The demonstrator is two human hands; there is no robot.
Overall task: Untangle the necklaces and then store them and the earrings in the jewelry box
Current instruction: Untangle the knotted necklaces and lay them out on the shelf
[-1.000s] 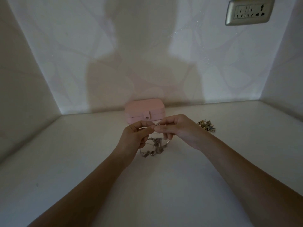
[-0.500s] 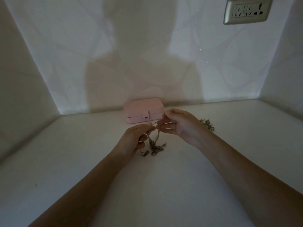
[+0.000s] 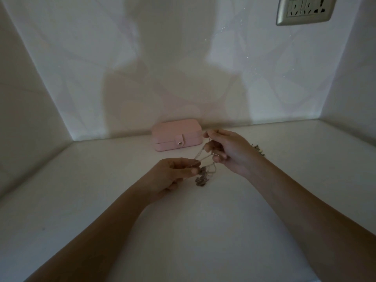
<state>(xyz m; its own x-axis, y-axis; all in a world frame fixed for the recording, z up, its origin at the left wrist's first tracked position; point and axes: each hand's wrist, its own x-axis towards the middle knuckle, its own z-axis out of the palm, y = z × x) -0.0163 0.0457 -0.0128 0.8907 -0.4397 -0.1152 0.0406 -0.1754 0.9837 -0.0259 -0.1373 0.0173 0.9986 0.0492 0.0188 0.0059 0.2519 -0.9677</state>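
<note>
Head view, and we're in the untangling step: nothing stored yet, with the box (image 3: pixel 177 137) snapped closed at the back of the table (image 3: pixel 97 200), against the wall.

The left hand (image 3: pixel 173 176) sits low, fingers curled in, thumb and forefinger pinching the necklaces (image 3: pixel 203 177) just above the knot. The right hand (image 3: pixel 227 151) is higher and further back, fingers curled too, gripping strands near their top end. Thin pale chains run taut on a slant between the two hands. Below them hangs a darker, lumpy cluster of pendants or tangled links; whether it touches the table I can't tell.

The earrings (image 3: pixel 258 150) are a small spiky metallic pile just behind the right wrist, partly hidden by it.

Materials: fine, limp, snag-prone chain, and a matte pink box with rounded corners and a little tab with a shiny stud. The table is smooth and pale, in dim light.

Next move, by my reading: ease the tension, since a hard pull would likely tighten the knot. Then pick one strand and work it out through the cluster while the other hand steadies the rest. The box must be unsnapped before anything goes in.
</note>
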